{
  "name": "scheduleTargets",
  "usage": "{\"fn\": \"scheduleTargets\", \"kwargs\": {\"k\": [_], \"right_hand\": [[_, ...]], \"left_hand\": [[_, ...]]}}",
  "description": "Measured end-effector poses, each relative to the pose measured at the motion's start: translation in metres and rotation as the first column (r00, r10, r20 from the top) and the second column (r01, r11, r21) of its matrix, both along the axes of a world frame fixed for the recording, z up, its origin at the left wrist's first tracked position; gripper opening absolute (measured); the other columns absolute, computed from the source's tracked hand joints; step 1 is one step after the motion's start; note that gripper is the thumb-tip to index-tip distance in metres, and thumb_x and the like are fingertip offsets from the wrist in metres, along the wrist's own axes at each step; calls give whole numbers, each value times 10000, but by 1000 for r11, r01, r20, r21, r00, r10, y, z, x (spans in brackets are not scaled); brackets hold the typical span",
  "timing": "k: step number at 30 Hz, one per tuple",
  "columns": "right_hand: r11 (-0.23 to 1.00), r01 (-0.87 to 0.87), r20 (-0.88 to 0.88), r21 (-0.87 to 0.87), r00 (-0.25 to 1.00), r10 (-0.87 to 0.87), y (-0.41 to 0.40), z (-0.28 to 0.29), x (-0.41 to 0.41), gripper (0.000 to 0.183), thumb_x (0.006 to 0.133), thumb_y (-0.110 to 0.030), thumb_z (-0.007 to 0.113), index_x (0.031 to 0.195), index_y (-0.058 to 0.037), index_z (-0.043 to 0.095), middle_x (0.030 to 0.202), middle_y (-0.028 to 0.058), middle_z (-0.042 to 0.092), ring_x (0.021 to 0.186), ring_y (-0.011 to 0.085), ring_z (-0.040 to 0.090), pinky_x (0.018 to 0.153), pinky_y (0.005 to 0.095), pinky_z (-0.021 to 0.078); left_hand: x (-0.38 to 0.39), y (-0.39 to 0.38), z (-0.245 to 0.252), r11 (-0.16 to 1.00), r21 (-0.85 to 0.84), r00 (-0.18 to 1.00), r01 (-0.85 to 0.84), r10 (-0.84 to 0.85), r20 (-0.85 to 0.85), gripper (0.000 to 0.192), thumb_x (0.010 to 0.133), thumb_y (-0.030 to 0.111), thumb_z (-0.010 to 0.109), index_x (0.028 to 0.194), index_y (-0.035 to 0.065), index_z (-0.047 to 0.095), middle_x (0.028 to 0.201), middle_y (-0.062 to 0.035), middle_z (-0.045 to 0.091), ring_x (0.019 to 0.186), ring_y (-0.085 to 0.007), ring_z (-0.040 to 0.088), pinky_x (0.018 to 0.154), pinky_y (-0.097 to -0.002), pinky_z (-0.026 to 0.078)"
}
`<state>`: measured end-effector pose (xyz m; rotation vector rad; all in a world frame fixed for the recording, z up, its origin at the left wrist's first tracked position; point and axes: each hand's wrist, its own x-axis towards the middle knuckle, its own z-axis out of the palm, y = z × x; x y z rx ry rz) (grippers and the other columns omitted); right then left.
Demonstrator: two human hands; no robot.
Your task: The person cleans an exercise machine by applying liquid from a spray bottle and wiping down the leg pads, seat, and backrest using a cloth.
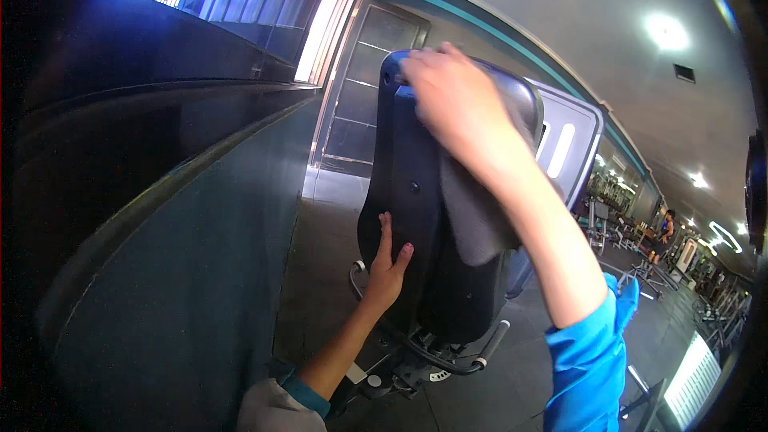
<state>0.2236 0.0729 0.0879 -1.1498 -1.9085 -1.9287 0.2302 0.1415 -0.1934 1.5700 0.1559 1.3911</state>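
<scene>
The tall black backrest of a gym machine (399,150) stands before me, its back shell towards me. My left hand (387,273) rests on the lower left side of this shell, fingers apart. Blurred by motion, my right hand (453,87) is at the top of the backrest, its fingers bent over the upper edge. A dark grey cloth (480,216) hangs down the shell below my right forearm; whether the right fingers hold part of it is hidden.
A curved handlebar (444,363) with grips juts out under the backrest. A dark wall (198,264) runs along the left, with a door (354,114) beyond. A grey machine panel (567,138) stands behind. Far right are a person (666,234) and gym equipment.
</scene>
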Motion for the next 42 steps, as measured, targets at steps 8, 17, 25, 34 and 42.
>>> {"fn": "scheduleTargets", "kwargs": {"k": [8, 17, 25, 34, 42], "right_hand": [[999, -10, -78, -37, 997, 8, 1, -13, -10, 258, 731, -13, 574, 983, -5, 628, 1111, 191, 622, 1079, 311, 590, 996, 415, 429], [945, -312, -313, -99, 911, 268, -62, -104, 36, 388, 782, 43, 558, 1165, -18, 583, 1247, 162, 573, 1217, 296, 520, 1036, 420, 404], [737, -663, -792, -129, 516, 326, -97, -124, 16, 278, 906, -211, 598, 1109, -21, 610, 1168, 175, 599, 1104, 294, 576, 955, 357, 434], [926, -339, -547, 167, 749, 374, -59, -89, 75, 672, 837, -346, 664, 1418, -148, 391, 1531, 198, 171, 1417, 375, 147, 1134, 471, 159], [903, -380, -499, 202, 753, 428, -52, -96, 83, 649, 861, -335, 646, 1418, -126, 386, 1532, 204, 164, 1412, 381, 169, 1131, 458, 179]], "left_hand": [[7, 10, -10, 999, -28, 998, 40, -38, 52, 740, 969, 378, 474, 1496, 75, 52, 1561, -166, 34, 1440, -272, 74, 1147, -371, 112], [-21, -46, 23, 948, 39, 943, -316, 309, 128, 645, 967, 361, 475, 1465, 32, 231, 1531, -208, 163, 1423, -326, 153, 1138, -415, 134], [-43, -89, 46, 963, 87, 846, -256, 180, 502, 397, 943, 207, 524, 1262, -20, 459, 1264, -171, 490, 1199, -270, 457, 1038, -382, 318], [-39, 4, 201, 713, 201, 583, -672, 341, 737, 249, 931, 85, 508, 1150, 20, 609, 1201, -168, 598, 1151, -329, 547, 1000, -406, 393], [-8, -3, 125, 567, 322, 594, -758, 396, 700, 331, 899, -13, 493, 1215, 35, 577, 1204, -204, 581, 1177, -384, 521, 1030, -444, 380]]}}
